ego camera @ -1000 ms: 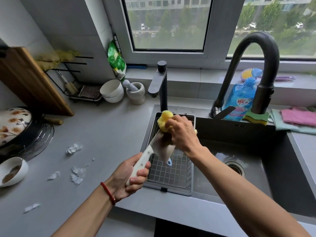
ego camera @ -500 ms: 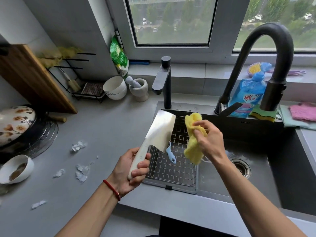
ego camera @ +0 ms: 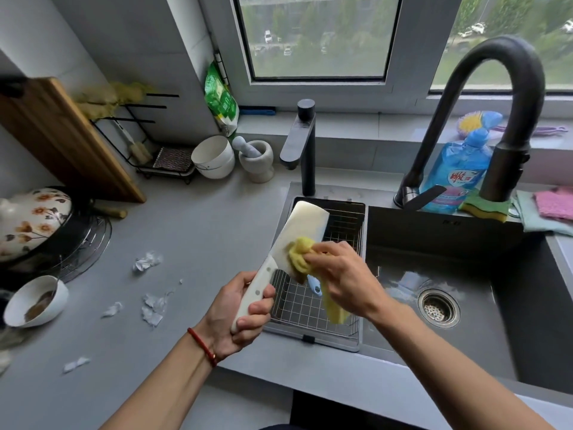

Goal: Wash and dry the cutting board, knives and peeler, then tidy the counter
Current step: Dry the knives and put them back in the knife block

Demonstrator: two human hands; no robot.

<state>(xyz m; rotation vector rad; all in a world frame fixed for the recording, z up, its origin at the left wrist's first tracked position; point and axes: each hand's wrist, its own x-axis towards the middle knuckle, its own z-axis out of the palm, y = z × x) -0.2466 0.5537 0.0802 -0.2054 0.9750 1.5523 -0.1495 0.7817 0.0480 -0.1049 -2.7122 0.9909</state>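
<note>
My left hand grips the white handle of a cleaver, blade pointing up and away over the wire drain basket. My right hand holds a yellow cloth pressed against the lower part of the blade. A blue-handled peeler lies in the basket, mostly hidden behind the cloth and hand. The wooden cutting board leans against the wall at the far left.
Dark sink with drain to the right, tall black faucet above it, smaller tap behind the basket. Paper scraps litter the counter. A small bowl, floral lid, white bowls, mortar, detergent bottle.
My right hand has brought the yellow cloth from hanging beside the cleaver onto the lower blade. One second ago it was up near the blade's tip.
</note>
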